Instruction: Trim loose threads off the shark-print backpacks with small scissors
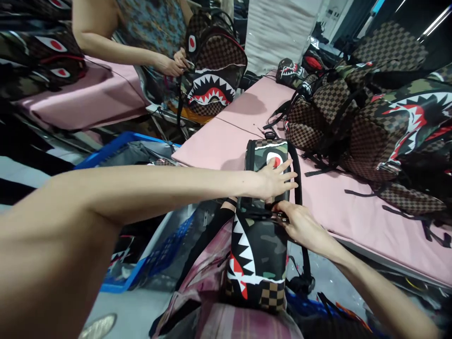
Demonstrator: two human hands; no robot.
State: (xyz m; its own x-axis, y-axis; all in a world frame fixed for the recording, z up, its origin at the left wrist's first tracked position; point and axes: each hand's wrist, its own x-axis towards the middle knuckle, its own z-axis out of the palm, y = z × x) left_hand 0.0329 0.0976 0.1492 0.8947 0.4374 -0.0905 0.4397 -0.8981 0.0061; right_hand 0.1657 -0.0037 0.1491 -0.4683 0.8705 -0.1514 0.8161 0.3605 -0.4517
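A backpack (263, 249) in dark camouflage and brown check, printed with white shark teeth and a red-and-white eye, lies with its narrow side up. It reaches from the lap to the pink table. My left hand (277, 180) rests flat on the upper part by the eye print, fingers spread. Just below it, my right hand (302, 225) is closed at the bag's right edge around a small dark item with metal glints (280, 216); its kind is not clear. A black shoulder strap (297, 176) runs along the bag's right side.
Several similar backpacks (374, 136) are heaped on the right of the pink table (233, 136). Across it, a co-worker's hands (173, 65) work at another shark-print backpack (215, 66). Blue-rimmed crates (127, 282) with bags stand on the floor at left.
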